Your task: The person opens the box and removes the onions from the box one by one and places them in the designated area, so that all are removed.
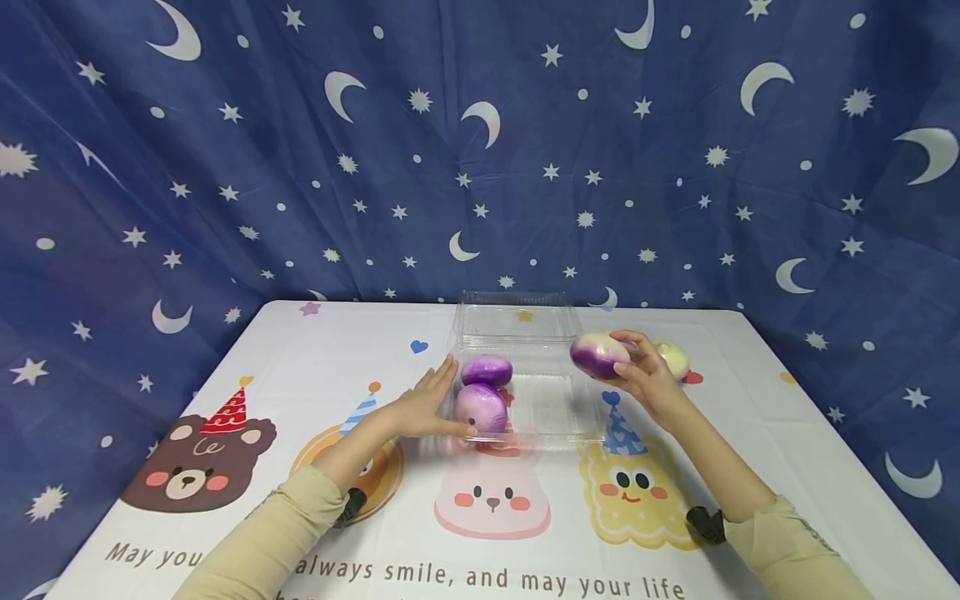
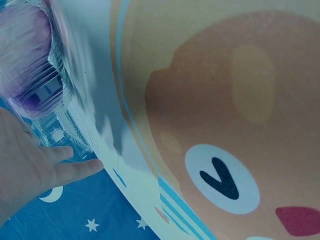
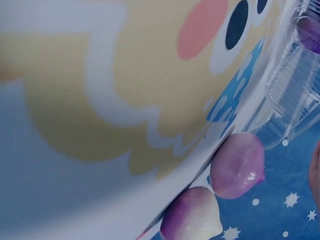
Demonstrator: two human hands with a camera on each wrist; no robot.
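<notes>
A clear plastic box (image 1: 551, 404) holds two purple onion-like pieces, one (image 1: 487, 370) behind the other (image 1: 481, 408), at its left end. My left hand (image 1: 423, 408) lies with spread, straight fingers along the box's left side, its thumb at the front corner; the left wrist view shows this hand (image 2: 30, 165) beside the box. Over the box's right edge, my right hand (image 1: 648, 375) grips a purple-and-white piece (image 1: 598, 356) between thumb and fingers. Only a sliver of that hand (image 3: 315, 175) shows in the right wrist view, and the held piece is hidden there.
Two more pieces, one purple-pink (image 3: 237, 165) and one purple and cream (image 3: 192, 215), lie on the table right of the box, partly behind my right hand in the head view. The box's raised lid (image 1: 517, 321) lies back behind it. A starry blue curtain (image 1: 420, 167) hangs beyond.
</notes>
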